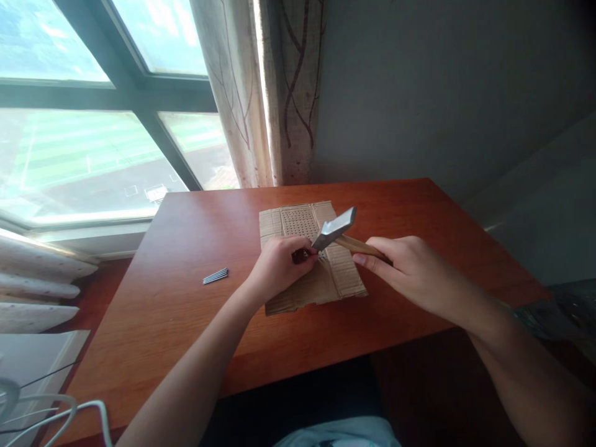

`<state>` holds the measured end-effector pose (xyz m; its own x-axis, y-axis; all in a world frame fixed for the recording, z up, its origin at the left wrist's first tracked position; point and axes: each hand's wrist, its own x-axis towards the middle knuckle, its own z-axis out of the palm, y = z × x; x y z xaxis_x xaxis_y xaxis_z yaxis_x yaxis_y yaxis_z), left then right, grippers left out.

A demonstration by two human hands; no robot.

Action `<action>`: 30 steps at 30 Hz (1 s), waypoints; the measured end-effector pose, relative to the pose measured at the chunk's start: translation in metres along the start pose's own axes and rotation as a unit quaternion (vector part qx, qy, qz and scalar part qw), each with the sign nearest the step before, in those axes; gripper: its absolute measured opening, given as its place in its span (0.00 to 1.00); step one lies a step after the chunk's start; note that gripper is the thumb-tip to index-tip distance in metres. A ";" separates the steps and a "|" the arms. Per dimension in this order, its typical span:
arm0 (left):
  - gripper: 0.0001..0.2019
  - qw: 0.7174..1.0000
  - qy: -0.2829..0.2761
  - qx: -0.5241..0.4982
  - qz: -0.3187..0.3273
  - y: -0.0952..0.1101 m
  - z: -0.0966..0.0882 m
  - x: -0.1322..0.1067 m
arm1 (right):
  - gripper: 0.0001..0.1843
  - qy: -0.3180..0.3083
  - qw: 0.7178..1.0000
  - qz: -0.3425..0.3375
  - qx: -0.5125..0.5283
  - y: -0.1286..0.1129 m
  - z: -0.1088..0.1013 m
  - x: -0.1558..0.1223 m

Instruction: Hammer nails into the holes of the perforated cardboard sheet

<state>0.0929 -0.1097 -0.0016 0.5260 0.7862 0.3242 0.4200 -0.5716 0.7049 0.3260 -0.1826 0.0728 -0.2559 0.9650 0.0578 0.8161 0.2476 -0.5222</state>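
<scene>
My right hand (403,267) is wrapped round the wooden handle of a hammer (338,228). The hammer's metal head is tilted, its lower end right by the fingertips of my left hand (286,261). Those fingers are pinched together over a flat piece of brown cardboard (298,288); whatever is between them is too small and hidden to make out. Under both lies a perforated panel (298,222) with rows of small holes, set in the cardboard. To the left, several metal nails (215,276) lie side by side in a small bunch.
All of this rests on a reddish-brown wooden table (177,335). Beyond its far edge hang patterned curtains (298,93) beside a large window (84,149), with a grey wall (442,93) to the right. White cables (88,406) loop at the lower left.
</scene>
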 end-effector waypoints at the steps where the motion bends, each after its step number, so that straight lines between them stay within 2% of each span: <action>1: 0.03 1.000 0.001 -0.002 -0.003 0.000 0.000 0.000 | 0.21 0.002 1.000 0.000 0.001 0.000 0.000 0.000; 16: 0.04 1.000 -0.009 0.004 0.007 0.001 0.000 0.000 | 0.21 -0.014 1.000 0.016 -0.009 -0.003 -0.001 0.000; 21: 0.05 1.000 -0.002 -0.003 0.000 0.002 0.000 0.000 | 0.23 0.004 1.000 0.010 -0.010 -0.003 -0.003 -0.001; 26: 0.04 1.000 -0.014 0.014 0.006 0.001 0.000 0.000 | 0.22 -0.044 0.998 0.034 -0.026 -0.006 -0.004 -0.002; 30: 0.04 1.000 -0.008 0.006 0.001 -0.001 0.001 0.000 | 0.23 -0.031 0.998 0.044 -0.031 -0.009 -0.006 -0.002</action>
<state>0.0928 -0.1095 -0.0032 0.5389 0.7815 0.3144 0.4286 -0.5757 0.6963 0.3222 -0.1861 0.0830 -0.2114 0.9766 -0.0402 0.8673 0.1684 -0.4684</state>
